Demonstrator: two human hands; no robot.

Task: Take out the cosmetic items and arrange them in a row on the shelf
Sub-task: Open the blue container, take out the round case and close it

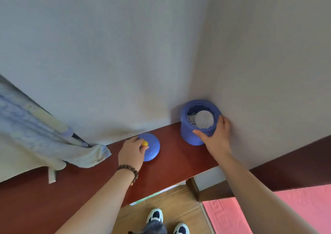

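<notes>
A blue round pot (189,135) stands open in the corner on the reddish-brown shelf (175,160). Inside it I see a pale grey round item (204,120) and some white items beside it, too unclear to name. My right hand (215,135) grips the pot's rim and side. The pot's blue lid (152,149) lies on the shelf to the left, and my left hand (131,153) holds it by its small yellow knob (145,143).
A pale blue patterned cloth (44,138) hangs over the shelf at the left. White walls meet in the corner behind the pot. Below are a tiled floor, my shoes (155,215) and a pink mat (250,214).
</notes>
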